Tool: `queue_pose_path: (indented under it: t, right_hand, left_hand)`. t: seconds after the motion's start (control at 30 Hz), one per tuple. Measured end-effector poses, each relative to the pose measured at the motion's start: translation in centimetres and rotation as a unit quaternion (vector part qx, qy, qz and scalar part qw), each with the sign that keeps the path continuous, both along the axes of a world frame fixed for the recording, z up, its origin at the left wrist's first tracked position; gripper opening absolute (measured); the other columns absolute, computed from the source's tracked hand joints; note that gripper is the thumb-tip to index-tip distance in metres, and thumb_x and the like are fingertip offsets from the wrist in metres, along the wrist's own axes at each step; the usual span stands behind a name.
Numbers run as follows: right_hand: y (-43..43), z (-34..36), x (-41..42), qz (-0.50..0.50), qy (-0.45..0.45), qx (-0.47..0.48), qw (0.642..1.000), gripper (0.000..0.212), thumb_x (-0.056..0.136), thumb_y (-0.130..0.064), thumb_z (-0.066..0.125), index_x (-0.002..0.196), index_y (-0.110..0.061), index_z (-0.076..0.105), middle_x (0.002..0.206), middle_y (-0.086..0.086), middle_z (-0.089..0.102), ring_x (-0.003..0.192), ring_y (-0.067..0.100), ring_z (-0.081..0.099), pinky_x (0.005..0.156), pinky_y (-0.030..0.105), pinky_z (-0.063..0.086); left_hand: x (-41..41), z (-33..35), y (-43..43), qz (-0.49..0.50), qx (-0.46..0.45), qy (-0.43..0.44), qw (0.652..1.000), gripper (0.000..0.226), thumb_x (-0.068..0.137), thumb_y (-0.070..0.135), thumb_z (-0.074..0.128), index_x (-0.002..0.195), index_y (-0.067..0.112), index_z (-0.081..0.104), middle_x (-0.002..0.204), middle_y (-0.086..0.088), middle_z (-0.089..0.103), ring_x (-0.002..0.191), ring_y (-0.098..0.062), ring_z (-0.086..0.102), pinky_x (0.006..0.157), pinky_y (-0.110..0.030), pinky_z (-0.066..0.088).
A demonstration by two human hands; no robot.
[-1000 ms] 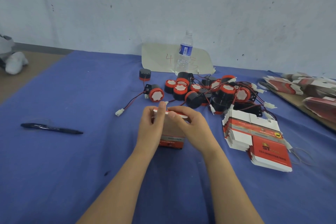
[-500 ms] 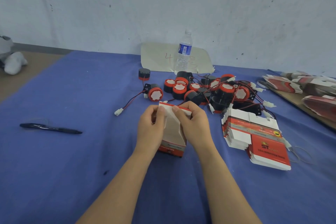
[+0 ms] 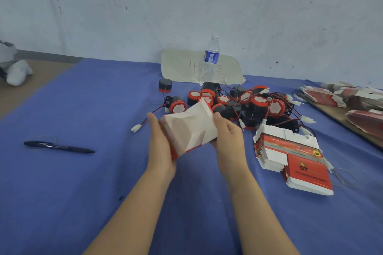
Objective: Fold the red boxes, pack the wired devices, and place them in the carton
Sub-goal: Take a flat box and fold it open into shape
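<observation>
I hold a partly folded red box (image 3: 187, 128) between both hands above the blue table, its white inner side facing me and tilted. My left hand (image 3: 160, 141) grips its left edge; my right hand (image 3: 227, 136) grips its right end. Just behind lies a pile of black-and-red wired devices (image 3: 244, 103) with white connectors. One device (image 3: 177, 106) sits apart at the pile's left, its wire running to a white plug (image 3: 135, 128). A stack of flat red-and-white boxes (image 3: 292, 157) lies to the right of my right hand. No carton is in view.
A black pen (image 3: 59, 147) lies on the blue cloth (image 3: 83, 182) at the left. A water bottle (image 3: 209, 62) stands on a pale sheet by the wall. More flat red boxes (image 3: 352, 99) are heaped on a board at the far right.
The box was upright on the table with my fingers at its top flap. Both hands have lifted it and tipped it, so its white inside faces me.
</observation>
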State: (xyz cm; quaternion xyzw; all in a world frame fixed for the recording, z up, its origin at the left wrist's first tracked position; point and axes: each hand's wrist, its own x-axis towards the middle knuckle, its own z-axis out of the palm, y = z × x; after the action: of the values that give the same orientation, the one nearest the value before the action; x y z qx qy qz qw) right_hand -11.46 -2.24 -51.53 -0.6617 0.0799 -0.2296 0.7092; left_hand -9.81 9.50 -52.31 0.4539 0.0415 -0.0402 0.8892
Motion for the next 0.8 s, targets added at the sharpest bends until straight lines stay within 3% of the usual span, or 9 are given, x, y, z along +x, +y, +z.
queue_pose_path:
  t: [0.07, 0.23, 0.33, 0.43, 0.5, 0.6, 0.67, 0.73, 0.8]
  right_hand:
    - [-0.2, 0.3, 0.1, 0.071, 0.057, 0.132, 0.987, 0.040, 0.099, -0.022, 0.050, 0.067, 0.001, 0.060, 0.062, 0.002, 0.062, 0.061, 0.014, 0.058, 0.058, 0.026, 0.054]
    - [0.3, -0.9, 0.0, 0.144, 0.215, 0.007, 0.966, 0.026, 0.095, -0.017, 0.047, 0.070, -0.010, 0.052, 0.050, -0.001, 0.043, 0.044, 0.012, 0.033, 0.041, 0.018, 0.028]
    - [0.4, -1.0, 0.1, 0.158, 0.261, -0.035, 0.952, 0.023, 0.098, -0.025, 0.046, 0.087, -0.007, 0.055, 0.060, 0.003, 0.044, 0.042, 0.009, 0.032, 0.040, 0.018, 0.028]
    - [0.2, -1.0, 0.5, 0.025, 0.196, -0.079, 0.977, 0.037, 0.097, -0.035, 0.049, 0.117, -0.004, 0.053, 0.080, 0.003, 0.054, 0.055, 0.012, 0.049, 0.047, 0.022, 0.042]
    - [0.0, -1.0, 0.7, -0.046, 0.121, -0.046, 0.990, 0.054, 0.094, -0.045, 0.050, 0.138, -0.015, 0.039, 0.115, -0.001, 0.054, 0.092, 0.020, 0.062, 0.067, 0.030, 0.055]
    - [0.4, -1.1, 0.8, 0.019, 0.118, -0.063, 0.991, 0.046, 0.091, -0.048, 0.052, 0.129, -0.021, 0.049, 0.115, -0.008, 0.060, 0.104, 0.017, 0.062, 0.086, 0.036, 0.054]
    - [0.6, -1.4, 0.7, 0.024, 0.116, -0.174, 0.978, 0.030, 0.096, -0.035, 0.049, 0.117, -0.017, 0.058, 0.104, -0.005, 0.065, 0.096, 0.016, 0.060, 0.076, 0.026, 0.050]
    - [0.1, -1.7, 0.7, -0.022, 0.102, -0.227, 0.968, 0.029, 0.100, -0.024, 0.041, 0.120, -0.017, 0.060, 0.109, -0.003, 0.064, 0.096, 0.015, 0.056, 0.067, 0.013, 0.043]
    - [-0.6, -2.0, 0.7, -0.058, 0.088, -0.218, 0.970, 0.030, 0.101, -0.020, 0.040, 0.123, -0.017, 0.060, 0.107, -0.006, 0.062, 0.091, 0.009, 0.054, 0.057, 0.000, 0.038]
  left_hand:
    - [0.3, 0.0, 0.6, -0.020, -0.011, -0.010, 1.000, 0.059, 0.092, 0.069, 0.023, 0.097, 0.031, 0.068, 0.089, 0.009, 0.075, 0.078, -0.008, 0.072, 0.070, -0.031, 0.057]
    - [-0.1, 0.0, 0.1, -0.071, 0.005, -0.010, 0.997, 0.060, 0.092, 0.066, 0.030, 0.097, 0.026, 0.075, 0.102, 0.000, 0.074, 0.090, -0.016, 0.070, 0.072, -0.031, 0.056]
    - [-0.1, -0.3, 0.2, -0.067, 0.008, 0.000, 0.998, 0.060, 0.092, 0.066, 0.030, 0.094, 0.026, 0.075, 0.099, -0.001, 0.075, 0.090, -0.018, 0.070, 0.080, -0.036, 0.053]
    - [0.1, -0.6, -0.2, -0.033, 0.009, -0.020, 0.999, 0.055, 0.093, 0.066, 0.026, 0.096, 0.030, 0.068, 0.087, 0.009, 0.075, 0.079, -0.008, 0.072, 0.068, -0.027, 0.054]
    - [0.2, -0.5, -0.5, 0.004, 0.009, -0.025, 1.000, 0.047, 0.095, 0.063, 0.027, 0.098, 0.033, 0.064, 0.086, 0.013, 0.075, 0.077, -0.003, 0.071, 0.062, -0.023, 0.054]
    - [0.3, -0.7, -1.0, 0.011, 0.027, -0.049, 0.998, 0.028, 0.103, 0.043, 0.030, 0.106, 0.032, 0.057, 0.110, 0.005, 0.069, 0.096, -0.006, 0.067, 0.081, -0.029, 0.055]
    - [0.1, -1.1, -1.2, 0.036, 0.125, -0.083, 0.988, 0.023, 0.105, 0.023, 0.032, 0.115, 0.034, 0.051, 0.132, 0.001, 0.055, 0.118, -0.011, 0.054, 0.100, -0.030, 0.044]
    - [-0.2, -1.4, -1.3, 0.090, 0.267, -0.143, 0.949, 0.038, 0.102, 0.009, 0.032, 0.125, 0.035, 0.048, 0.141, 0.005, 0.041, 0.131, -0.008, 0.039, 0.103, -0.018, 0.033]
    - [-0.3, -1.7, -1.4, 0.092, 0.334, -0.179, 0.921, 0.035, 0.103, 0.017, 0.032, 0.130, 0.028, 0.051, 0.141, 0.007, 0.044, 0.130, -0.005, 0.040, 0.102, -0.015, 0.035]
